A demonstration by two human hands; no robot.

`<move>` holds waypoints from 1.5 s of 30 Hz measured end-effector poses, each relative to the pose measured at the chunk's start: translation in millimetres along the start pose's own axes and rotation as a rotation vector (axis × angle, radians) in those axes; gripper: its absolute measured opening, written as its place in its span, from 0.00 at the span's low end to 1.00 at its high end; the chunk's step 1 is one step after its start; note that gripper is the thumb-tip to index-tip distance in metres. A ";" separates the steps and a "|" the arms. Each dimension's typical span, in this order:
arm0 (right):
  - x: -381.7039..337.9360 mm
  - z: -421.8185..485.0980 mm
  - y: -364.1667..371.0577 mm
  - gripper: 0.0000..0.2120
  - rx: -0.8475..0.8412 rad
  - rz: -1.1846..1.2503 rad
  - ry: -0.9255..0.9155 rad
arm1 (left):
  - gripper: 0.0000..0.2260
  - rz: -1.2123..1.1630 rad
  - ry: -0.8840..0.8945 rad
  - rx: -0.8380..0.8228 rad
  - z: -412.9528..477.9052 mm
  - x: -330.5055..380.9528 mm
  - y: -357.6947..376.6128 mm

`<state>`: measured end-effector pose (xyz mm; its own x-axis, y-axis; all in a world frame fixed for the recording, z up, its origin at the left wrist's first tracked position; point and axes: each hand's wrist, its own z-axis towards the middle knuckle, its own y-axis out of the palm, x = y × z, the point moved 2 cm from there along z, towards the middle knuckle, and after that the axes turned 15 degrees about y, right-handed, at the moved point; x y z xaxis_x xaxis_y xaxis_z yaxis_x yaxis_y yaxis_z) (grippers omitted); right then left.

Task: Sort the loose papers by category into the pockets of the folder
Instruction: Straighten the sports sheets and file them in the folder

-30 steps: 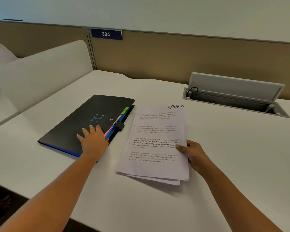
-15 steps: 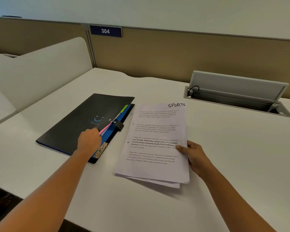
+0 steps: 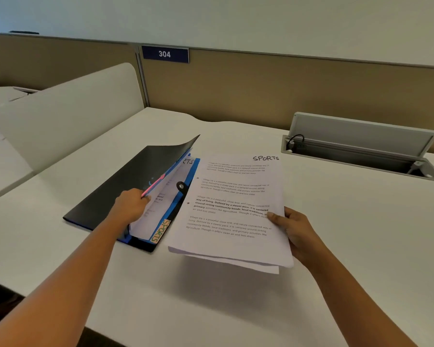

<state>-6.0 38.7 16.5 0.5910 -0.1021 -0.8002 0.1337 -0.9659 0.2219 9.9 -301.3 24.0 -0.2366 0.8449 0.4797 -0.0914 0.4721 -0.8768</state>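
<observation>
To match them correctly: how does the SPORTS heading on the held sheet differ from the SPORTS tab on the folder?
The heading is black handwriting on white, running across the sheet; the tab has greenish letters on orange, running along the folder edge. Both read SPORTS.

The left hand (image 3: 130, 204), which lay flat on the closed folder (image 3: 98, 209) a second ago and then curled at its tabbed edge, now grips that edge by the pink tab (image 3: 153, 186) and holds the black cover (image 3: 140, 171) lifted, its far corner curling upward. The opening exposes a filed sheet (image 3: 161, 209) headed "RTS", a "SPORTS" label (image 3: 159, 230) and the clasp strap (image 3: 181, 187) lying on the blue pocket. The papers (image 3: 233, 209) in the right hand (image 3: 293, 231) hang higher off the table (image 3: 348, 234), casting a broader shadow.
</observation>
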 end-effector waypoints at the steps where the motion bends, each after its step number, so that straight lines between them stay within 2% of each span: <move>1: -3.7 -1.1 5.2 0.11 0.005 -0.022 -0.012 | 0.15 -0.028 0.005 0.006 -0.5 -0.3 -2.6; 6: -26.1 1.8 39.9 0.13 0.072 -0.182 -0.086 | 0.15 -0.124 0.029 0.001 -2.5 -3.5 -10.7; 13: -60.8 6.7 97.7 0.13 0.222 -0.497 -0.158 | 0.14 -0.052 0.046 -0.024 -2.8 0.0 -16.7; 16: -67.2 7.7 120.1 0.13 0.269 -0.555 -0.184 | 0.13 -0.015 0.067 -0.028 -2.2 3.0 -19.6; 23: -47.6 7.9 147.4 0.11 0.371 -0.477 -0.277 | 0.12 0.051 0.088 -0.062 -2.4 6.0 -26.9; 28: -16.4 8.9 161.6 0.10 0.338 -0.374 -0.294 | 0.09 0.080 0.108 -0.062 -8.4 14.0 -33.5; 35: 13.0 24.7 179.7 0.04 0.291 -0.290 -0.264 | 0.14 0.096 0.149 -0.056 -9.8 23.9 -37.2; 41: 10.3 30.4 188.7 0.10 0.264 -0.377 -0.289 | 0.14 0.146 0.168 -0.060 -11.6 31.6 -34.5; 45: 4.9 36.4 192.1 0.10 0.258 -0.396 -0.267 | 0.15 0.162 0.170 -0.060 -14.0 34.2 -33.8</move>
<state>-6.4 -156.1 34.9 0.3081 0.2573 -0.9159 0.0860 -0.9663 -0.2425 18.5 -284.8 70.6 -0.0768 0.9386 0.3365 -0.0070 0.3369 -0.9415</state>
